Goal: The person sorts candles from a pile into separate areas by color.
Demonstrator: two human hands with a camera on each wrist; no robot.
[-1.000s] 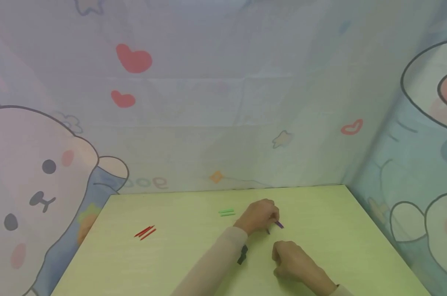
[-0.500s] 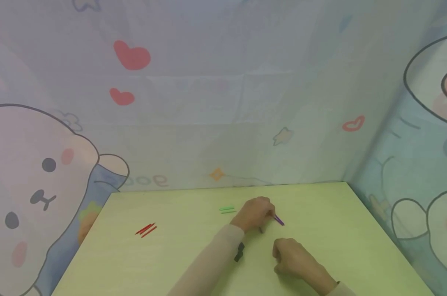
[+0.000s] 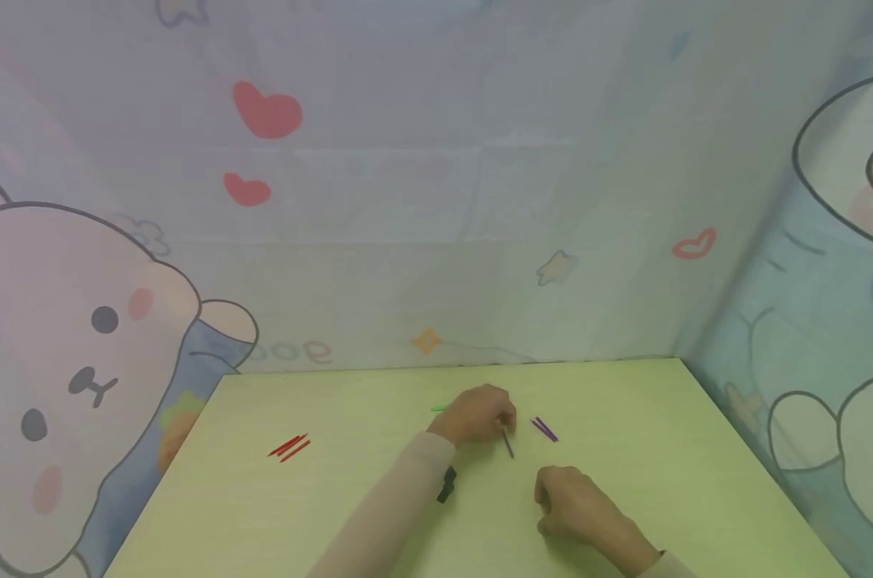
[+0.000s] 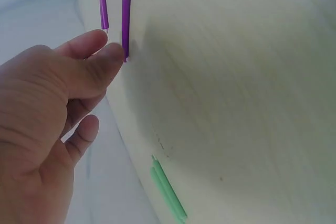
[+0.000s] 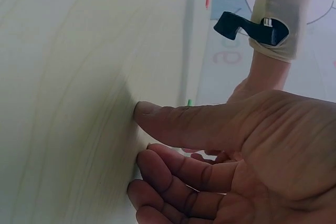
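Note:
My left hand (image 3: 476, 415) pinches a thin purple candle (image 3: 507, 444) between thumb and fingers, just over the table. To its right two purple candles (image 3: 544, 429) lie side by side. In the left wrist view, a thicker-looking purple candle (image 4: 126, 22) meets the thumb tip, and another purple candle (image 4: 104, 3) shows beyond the fingertips. Two green candles (image 4: 168, 190) lie together on the table there; in the head view my left hand mostly covers them. My right hand (image 3: 579, 514) rests at the table with fingers loosely curled, holding nothing.
Several red candles (image 3: 290, 447) lie on the left part of the pale yellow-green table (image 3: 364, 498). A black strap piece (image 5: 268, 30) sits on the left sleeve. Cartoon-printed cloth (image 3: 379, 265) rises behind the table's back edge and at both sides.
My left hand has moved left with the purple candle, away from the two purple ones, and now covers most of the green candles. My right hand has stayed in place.

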